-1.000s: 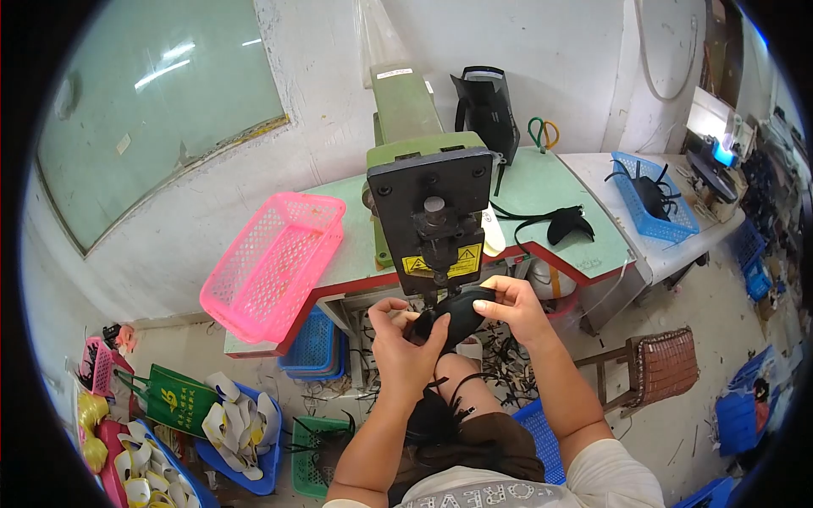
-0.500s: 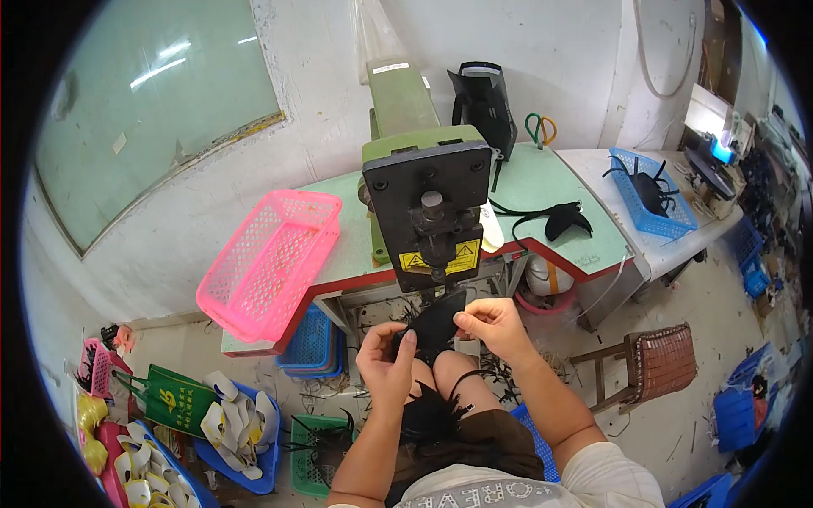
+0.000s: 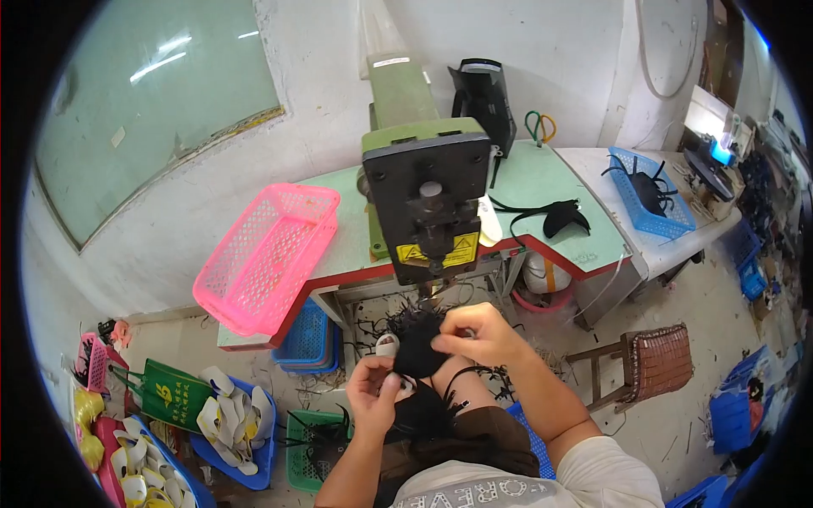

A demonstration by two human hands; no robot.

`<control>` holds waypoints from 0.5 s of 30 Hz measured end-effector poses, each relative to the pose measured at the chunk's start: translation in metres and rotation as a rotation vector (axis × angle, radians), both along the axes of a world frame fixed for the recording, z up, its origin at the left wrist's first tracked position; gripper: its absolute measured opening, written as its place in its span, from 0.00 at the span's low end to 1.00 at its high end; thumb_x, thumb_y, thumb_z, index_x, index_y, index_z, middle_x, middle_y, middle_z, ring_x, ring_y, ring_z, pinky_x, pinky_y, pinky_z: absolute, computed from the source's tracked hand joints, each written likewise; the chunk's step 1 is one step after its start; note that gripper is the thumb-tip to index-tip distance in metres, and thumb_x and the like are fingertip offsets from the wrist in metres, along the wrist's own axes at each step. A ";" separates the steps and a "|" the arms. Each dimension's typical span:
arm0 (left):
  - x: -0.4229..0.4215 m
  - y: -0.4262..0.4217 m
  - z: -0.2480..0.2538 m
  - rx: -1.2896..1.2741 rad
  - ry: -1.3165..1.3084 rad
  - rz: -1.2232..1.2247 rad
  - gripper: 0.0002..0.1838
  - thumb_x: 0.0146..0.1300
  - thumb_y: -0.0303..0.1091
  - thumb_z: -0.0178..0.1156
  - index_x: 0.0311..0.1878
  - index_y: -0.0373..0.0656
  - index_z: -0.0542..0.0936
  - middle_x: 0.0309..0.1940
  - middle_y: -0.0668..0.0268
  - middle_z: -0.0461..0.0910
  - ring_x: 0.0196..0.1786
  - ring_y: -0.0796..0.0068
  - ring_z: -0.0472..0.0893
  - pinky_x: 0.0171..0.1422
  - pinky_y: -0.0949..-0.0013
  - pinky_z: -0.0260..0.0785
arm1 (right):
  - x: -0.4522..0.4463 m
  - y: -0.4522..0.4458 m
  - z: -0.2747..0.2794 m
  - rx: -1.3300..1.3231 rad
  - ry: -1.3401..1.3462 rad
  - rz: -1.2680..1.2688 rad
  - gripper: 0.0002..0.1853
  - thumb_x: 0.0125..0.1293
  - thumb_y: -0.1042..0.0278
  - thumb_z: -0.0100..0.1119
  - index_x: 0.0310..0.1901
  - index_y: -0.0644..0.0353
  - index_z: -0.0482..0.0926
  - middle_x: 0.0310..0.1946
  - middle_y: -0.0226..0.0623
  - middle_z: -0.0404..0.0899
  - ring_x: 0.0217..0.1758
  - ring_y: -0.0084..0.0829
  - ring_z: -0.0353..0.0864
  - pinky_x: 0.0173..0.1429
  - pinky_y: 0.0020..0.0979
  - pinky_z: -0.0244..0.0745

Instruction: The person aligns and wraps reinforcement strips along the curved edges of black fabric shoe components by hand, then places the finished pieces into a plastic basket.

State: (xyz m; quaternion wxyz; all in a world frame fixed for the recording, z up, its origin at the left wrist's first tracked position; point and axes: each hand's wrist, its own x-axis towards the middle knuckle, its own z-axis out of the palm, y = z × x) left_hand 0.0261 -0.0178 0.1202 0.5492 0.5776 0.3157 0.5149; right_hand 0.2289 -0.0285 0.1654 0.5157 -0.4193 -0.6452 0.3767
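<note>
1. The black cup-shaped fabric piece [image 3: 419, 347] is hanging between the person's 2 hands, above the knees and just in front of the green-and-black machine [image 3: 428, 195].
2. The right hand [image 3: 483, 334] is pinching the piece's right edge between thumb and forefinger, the other fingers curling inward.
3. The left hand [image 3: 373, 394] is apparently gripping the lower left edge, with its fingertips partly hiding against the dark cloth.
4. Judging by its look, the piece is being light and fairly soft, yet it is keeping a rounded form, so some padding or stiffness is probably helping. It is not seeming fragile or slippery.
5. The edges are offering the best hold: 2 opposite pinches are likely keeping it spread, while pressing on the middle is risking a dent in the curve.
6. A dark strappy bundle [image 3: 419, 415] is resting on the lap, and its loose straps are possibly snagging if fingers catch them.
7. On the pale-green surface [image 3: 597, 241], a pink basket [image 3: 222, 309] and a black strapped piece [image 3: 563, 218] are lying.
</note>
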 end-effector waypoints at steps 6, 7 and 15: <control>-0.025 0.011 -0.046 -0.053 0.678 0.027 0.29 0.55 0.54 0.52 0.47 0.35 0.68 0.42 0.57 0.71 0.46 0.66 0.71 0.49 0.66 0.63 | 0.105 -0.020 -0.016 0.206 0.829 -0.481 0.05 0.54 0.74 0.56 0.23 0.58 0.72 0.20 0.26 0.71 0.25 0.16 0.71 0.28 0.18 0.68; -0.026 0.007 -0.061 -0.047 0.674 0.013 0.29 0.55 0.54 0.52 0.47 0.35 0.68 0.42 0.57 0.71 0.46 0.66 0.71 0.49 0.66 0.63 | 0.125 -0.010 -0.007 0.226 1.007 -0.611 0.03 0.57 0.70 0.56 0.29 0.57 0.73 0.23 0.26 0.73 0.25 0.17 0.72 0.27 0.19 0.69; -0.008 -0.025 -0.111 0.403 1.395 -0.237 0.42 0.40 0.53 0.64 0.54 0.34 0.64 0.50 0.53 0.66 0.52 0.57 0.68 0.53 0.61 0.62 | 0.267 0.037 -0.071 -0.294 0.974 -0.998 0.13 0.58 0.59 0.55 0.34 0.61 0.71 0.23 0.30 0.74 0.19 0.20 0.71 0.18 0.16 0.64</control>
